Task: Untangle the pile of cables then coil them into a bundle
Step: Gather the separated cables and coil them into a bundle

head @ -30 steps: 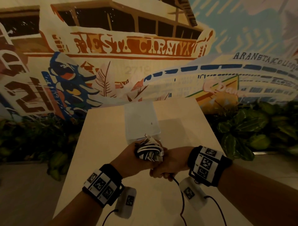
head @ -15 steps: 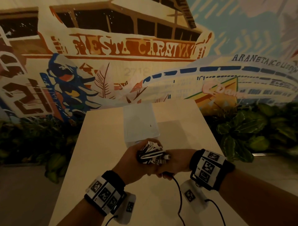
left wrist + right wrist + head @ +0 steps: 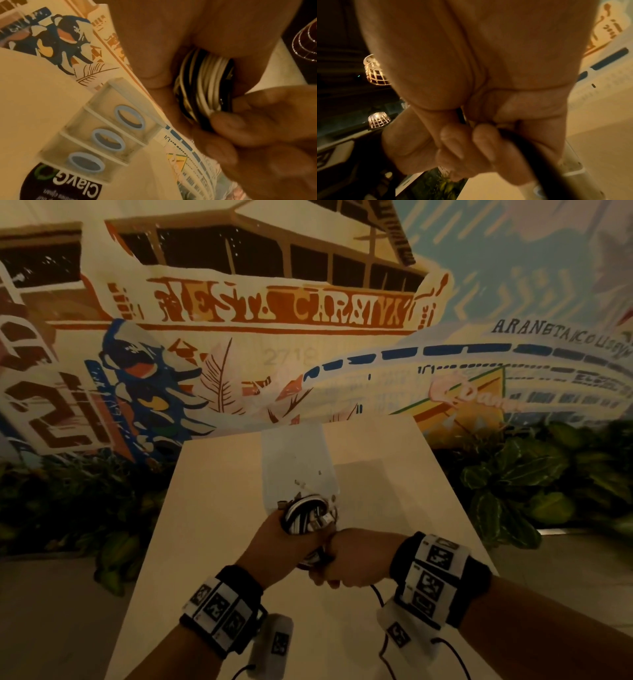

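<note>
we're at a pale table (image 3: 212, 508) in front of a big painted wall mural (image 3: 274, 313), plants on both sides. our left hand (image 3: 274, 546) is curled around the bundle of black and white cables (image 3: 308, 517), held up just above the table, loops stacked tight in the left wrist view (image 3: 204, 86). our right hand (image 3: 352, 563) is fisted up against it, fingers (image 3: 453, 136) pinching a black cable (image 3: 537, 155) that looks like the loose tail. so we figure the untangling is done and we're on the last wraps. next move probably needs the tail pulled snug round the coil and tucked in without the left grip slipping. hard to say how much tail is left, the wrist camera cords hang right there too. a small set of clear drawers (image 3: 109, 136) sits behind the coil, contents too murky to read. underside of the bundle is hidden by our hands.
</note>
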Demonstrator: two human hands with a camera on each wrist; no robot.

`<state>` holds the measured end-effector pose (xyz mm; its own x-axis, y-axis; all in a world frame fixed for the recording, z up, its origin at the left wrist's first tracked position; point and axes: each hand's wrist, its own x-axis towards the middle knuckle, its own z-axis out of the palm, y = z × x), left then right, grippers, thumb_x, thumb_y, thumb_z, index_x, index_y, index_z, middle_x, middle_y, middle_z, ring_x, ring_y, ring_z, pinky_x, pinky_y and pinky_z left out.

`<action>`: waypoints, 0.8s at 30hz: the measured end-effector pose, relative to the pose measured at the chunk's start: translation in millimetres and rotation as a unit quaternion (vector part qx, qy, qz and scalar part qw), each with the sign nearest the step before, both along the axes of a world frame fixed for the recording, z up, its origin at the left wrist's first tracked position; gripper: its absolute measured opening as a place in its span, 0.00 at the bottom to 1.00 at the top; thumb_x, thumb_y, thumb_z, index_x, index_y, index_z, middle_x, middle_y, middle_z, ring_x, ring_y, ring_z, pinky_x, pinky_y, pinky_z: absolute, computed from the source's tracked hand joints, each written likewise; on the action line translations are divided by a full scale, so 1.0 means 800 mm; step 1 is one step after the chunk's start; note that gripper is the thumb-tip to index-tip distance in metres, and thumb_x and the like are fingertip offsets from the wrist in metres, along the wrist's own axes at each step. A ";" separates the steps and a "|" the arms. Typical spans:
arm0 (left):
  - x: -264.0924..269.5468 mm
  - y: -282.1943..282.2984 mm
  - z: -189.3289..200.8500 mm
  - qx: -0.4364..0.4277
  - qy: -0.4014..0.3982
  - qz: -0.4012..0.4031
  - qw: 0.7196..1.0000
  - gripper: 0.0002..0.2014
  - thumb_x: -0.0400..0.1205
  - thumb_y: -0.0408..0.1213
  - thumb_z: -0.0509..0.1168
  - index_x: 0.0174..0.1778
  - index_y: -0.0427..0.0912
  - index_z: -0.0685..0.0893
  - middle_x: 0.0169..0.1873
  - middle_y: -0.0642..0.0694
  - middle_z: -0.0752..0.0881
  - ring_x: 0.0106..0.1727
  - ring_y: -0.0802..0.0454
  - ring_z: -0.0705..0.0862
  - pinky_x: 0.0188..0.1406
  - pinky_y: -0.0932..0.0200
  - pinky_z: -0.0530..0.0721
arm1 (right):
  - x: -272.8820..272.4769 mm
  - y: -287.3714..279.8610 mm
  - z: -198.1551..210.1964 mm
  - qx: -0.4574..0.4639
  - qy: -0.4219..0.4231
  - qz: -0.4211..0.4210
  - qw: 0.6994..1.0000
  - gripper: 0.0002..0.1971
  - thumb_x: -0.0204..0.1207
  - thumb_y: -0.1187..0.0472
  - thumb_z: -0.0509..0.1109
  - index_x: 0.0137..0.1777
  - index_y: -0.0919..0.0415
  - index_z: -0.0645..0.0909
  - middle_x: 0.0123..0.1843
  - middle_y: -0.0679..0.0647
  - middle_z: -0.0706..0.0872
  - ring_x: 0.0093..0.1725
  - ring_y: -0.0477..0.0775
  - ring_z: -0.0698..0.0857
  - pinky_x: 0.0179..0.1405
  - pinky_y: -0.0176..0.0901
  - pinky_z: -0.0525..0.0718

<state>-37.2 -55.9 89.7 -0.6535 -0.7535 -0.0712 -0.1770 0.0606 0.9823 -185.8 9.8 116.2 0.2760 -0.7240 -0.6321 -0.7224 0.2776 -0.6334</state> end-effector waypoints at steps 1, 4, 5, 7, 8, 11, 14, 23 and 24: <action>0.000 0.000 0.003 0.018 0.011 -0.012 1.000 0.18 0.78 0.34 0.74 0.61 0.56 0.85 0.56 0.67 0.90 0.60 0.67 0.86 0.57 0.72 0.82 | -0.001 0.001 -0.001 0.006 -0.003 0.002 1.000 0.13 0.88 0.53 0.64 0.62 0.57 0.86 0.41 0.45 0.82 0.33 0.45 0.77 0.35 0.35 0.79; 0.005 -0.004 0.003 0.025 0.001 -0.037 0.999 0.18 0.77 0.35 0.76 0.55 0.65 0.90 0.57 0.59 0.91 0.61 0.58 0.88 0.60 0.63 0.86 | -0.004 0.002 -0.006 0.005 -0.014 0.004 1.000 0.15 0.88 0.53 0.64 0.65 0.61 0.85 0.44 0.49 0.83 0.35 0.46 0.77 0.37 0.36 0.79; 0.005 -0.004 0.005 -0.001 -0.013 -0.040 0.999 0.21 0.78 0.34 0.77 0.54 0.71 0.90 0.57 0.59 0.91 0.62 0.58 0.88 0.63 0.61 0.85 | -0.003 0.003 -0.007 -0.012 -0.019 0.002 1.000 0.16 0.88 0.52 0.64 0.65 0.61 0.85 0.47 0.51 0.85 0.37 0.46 0.78 0.40 0.36 0.79; 0.005 -0.008 0.007 -0.070 -0.056 -0.043 0.995 0.26 0.79 0.32 0.75 0.53 0.78 0.86 0.59 0.65 0.89 0.65 0.62 0.85 0.68 0.62 0.81 | -0.006 0.006 -0.014 -0.062 -0.025 -0.006 0.998 0.16 0.88 0.49 0.64 0.67 0.57 0.85 0.57 0.52 0.87 0.46 0.47 0.82 0.52 0.40 0.81; 0.006 -0.012 0.009 -0.096 -0.073 -0.038 0.992 0.27 0.80 0.31 0.74 0.54 0.77 0.86 0.59 0.68 0.88 0.65 0.65 0.84 0.69 0.64 0.80 | -0.008 0.009 -0.019 -0.078 -0.024 -0.015 0.997 0.16 0.88 0.46 0.62 0.65 0.53 0.85 0.59 0.49 0.87 0.50 0.47 0.82 0.56 0.40 0.79; 0.019 -0.024 0.028 -0.105 -0.068 -0.008 0.992 0.23 0.80 0.27 0.72 0.58 0.64 0.86 0.53 0.70 0.88 0.60 0.73 0.84 0.64 0.66 0.83 | -0.022 0.023 -0.030 -0.062 -0.028 -0.067 0.995 0.15 0.88 0.40 0.60 0.43 0.43 0.81 0.36 0.37 0.82 0.36 0.37 0.78 0.41 0.26 0.74; 0.039 -0.040 0.036 -0.174 -0.137 -0.058 0.974 0.20 0.81 0.34 0.72 0.58 0.69 0.84 0.53 0.73 0.87 0.57 0.74 0.83 0.63 0.64 0.83 | -0.042 0.033 -0.040 -0.020 -0.088 -0.139 0.986 0.19 0.86 0.39 0.63 0.38 0.49 0.78 0.34 0.45 0.75 0.32 0.45 0.73 0.38 0.34 0.75; 0.017 -0.028 0.021 -0.372 -0.308 -0.244 0.841 0.12 0.84 0.52 0.65 0.62 0.56 0.82 0.66 0.57 0.84 0.76 0.57 0.76 0.76 0.61 0.73 | -0.050 0.017 -0.031 0.031 -0.243 -0.254 0.936 0.17 0.90 0.61 0.60 0.39 0.60 0.81 0.28 0.50 0.74 0.25 0.48 0.67 0.33 0.43 0.73; 0.016 -0.027 0.022 -0.368 -0.320 -0.248 0.837 0.12 0.83 0.50 0.67 0.61 0.55 0.82 0.62 0.56 0.86 0.70 0.55 0.80 0.71 0.62 0.76 | -0.050 0.016 -0.029 0.029 -0.240 -0.254 0.936 0.18 0.90 0.62 0.59 0.38 0.59 0.82 0.29 0.51 0.77 0.25 0.48 0.69 0.34 0.43 0.73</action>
